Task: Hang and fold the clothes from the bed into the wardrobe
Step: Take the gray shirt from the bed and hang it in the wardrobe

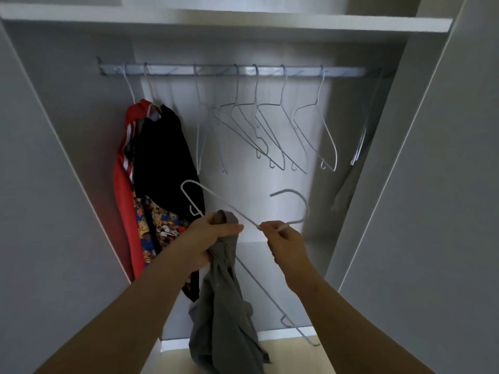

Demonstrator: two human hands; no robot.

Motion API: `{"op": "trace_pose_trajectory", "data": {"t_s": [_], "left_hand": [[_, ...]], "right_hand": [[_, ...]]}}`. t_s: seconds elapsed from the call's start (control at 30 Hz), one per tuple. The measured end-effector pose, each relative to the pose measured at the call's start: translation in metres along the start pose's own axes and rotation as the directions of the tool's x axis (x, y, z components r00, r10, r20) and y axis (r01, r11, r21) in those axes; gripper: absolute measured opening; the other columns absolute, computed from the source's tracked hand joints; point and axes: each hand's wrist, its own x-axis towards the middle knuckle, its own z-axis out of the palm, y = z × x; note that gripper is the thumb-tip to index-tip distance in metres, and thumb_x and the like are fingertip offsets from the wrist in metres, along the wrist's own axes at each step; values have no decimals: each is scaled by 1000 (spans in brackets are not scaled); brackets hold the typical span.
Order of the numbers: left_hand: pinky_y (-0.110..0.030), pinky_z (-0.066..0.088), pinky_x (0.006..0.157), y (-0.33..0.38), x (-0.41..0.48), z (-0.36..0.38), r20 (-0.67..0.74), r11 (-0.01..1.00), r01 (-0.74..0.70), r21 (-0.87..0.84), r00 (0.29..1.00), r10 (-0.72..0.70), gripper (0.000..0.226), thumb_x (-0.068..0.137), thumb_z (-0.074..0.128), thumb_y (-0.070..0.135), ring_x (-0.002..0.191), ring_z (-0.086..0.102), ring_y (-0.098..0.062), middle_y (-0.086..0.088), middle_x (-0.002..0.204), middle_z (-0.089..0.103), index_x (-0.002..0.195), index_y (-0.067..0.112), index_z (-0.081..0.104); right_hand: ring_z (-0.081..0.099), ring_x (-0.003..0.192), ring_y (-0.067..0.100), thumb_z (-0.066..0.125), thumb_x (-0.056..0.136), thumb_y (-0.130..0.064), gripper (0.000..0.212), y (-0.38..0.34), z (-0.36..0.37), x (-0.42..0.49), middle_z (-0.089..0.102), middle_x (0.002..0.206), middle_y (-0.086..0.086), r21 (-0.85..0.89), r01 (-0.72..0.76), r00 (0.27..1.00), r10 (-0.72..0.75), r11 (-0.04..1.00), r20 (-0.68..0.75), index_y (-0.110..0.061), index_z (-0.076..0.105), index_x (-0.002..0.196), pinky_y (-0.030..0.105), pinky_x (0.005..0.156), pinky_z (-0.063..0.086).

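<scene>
Grey soft fabric garment (224,314) hangs bunched in the curled fingers of the left hand (213,236). Just beside them, the right hand (283,241) pinches a thin white wire hanger (224,202) at its neck. Red and black clothes (162,157) already hang up-left of the fingers; this piece seems not yet seated on its hanger.

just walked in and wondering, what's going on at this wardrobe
A person stands at an open wardrobe, putting a grey garment on a white wire hanger. The left hand grips the bunched top of the garment by the hanger's arm; the right hand pinches the hanger just below its hook. It is not on the rail yet. There hang several empty hangers, with a red top and a black garment at the left end.
</scene>
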Motion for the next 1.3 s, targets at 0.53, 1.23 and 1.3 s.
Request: {"op": "trace_pose_trajectory", "data": {"t_s": [0.53, 1.23, 1.3], "left_hand": [[-36, 40, 88, 16, 6, -95, -307, 370, 108, 923, 786, 536, 34, 100, 35, 19, 106, 55, -37, -23, 117, 59, 112, -5, 56], [-28, 48, 66, 46, -10, -65, -298, 976, -176, -125, 945, 132, 26, 96, 48, 31, 77, 61, -18, -4, 88, 65, 109, 12, 60], [-27, 51, 61, 42, -17, -54, -208, 968, -179, -175, 968, 141, 22, 96, 48, 29, 72, 65, -16, -4, 81, 70, 97, 14, 64]], "right_hand": [[34, 32, 2, 48, 95, -9, 28, 8, -9, 15, 37, 35, -12, 292, -139, 985, 161, 946, -54, -9, 62, 71, 10, 38, 31], [37, 38, 1, 48, 94, -8, 19, -4, 8, 7, 45, 46, -6, 8, -143, 986, 142, 990, 88, -10, 61, 81, 10, 34, 28], [40, 46, 5, 46, 96, -10, 17, -8, 16, 6, 47, 55, -3, 6, -145, 983, 143, 989, 112, -16, 61, 102, 9, 36, 30]]}}
